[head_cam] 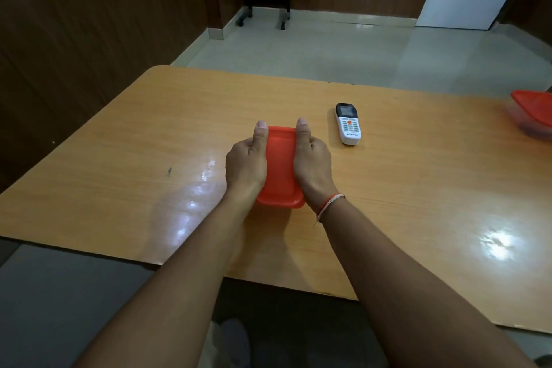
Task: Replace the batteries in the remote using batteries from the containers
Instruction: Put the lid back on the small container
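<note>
Both hands are gripping a red-lidded rectangular plastic container (280,167) between them, left hand (246,163) and right hand (312,163) clasping its long sides, thumbs lying along the lid. A white remote (348,124) is lying just right of the right hand.

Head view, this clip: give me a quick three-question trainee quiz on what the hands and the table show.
1. True or false: the white handheld remote lies with its buttons facing up, untouched.
2. What do the left hand and right hand grip between them?
A. the remote
B. the rectangular container with the orange plastic lid
C. a battery
3. Fill in: a second orange-lidded container sits at the ___ edge of the picture, on the glossy wooden table.

Key: 1 true; 2 B, one hand on each long side, thumbs laid along the lid's edges; 3 right.
</note>
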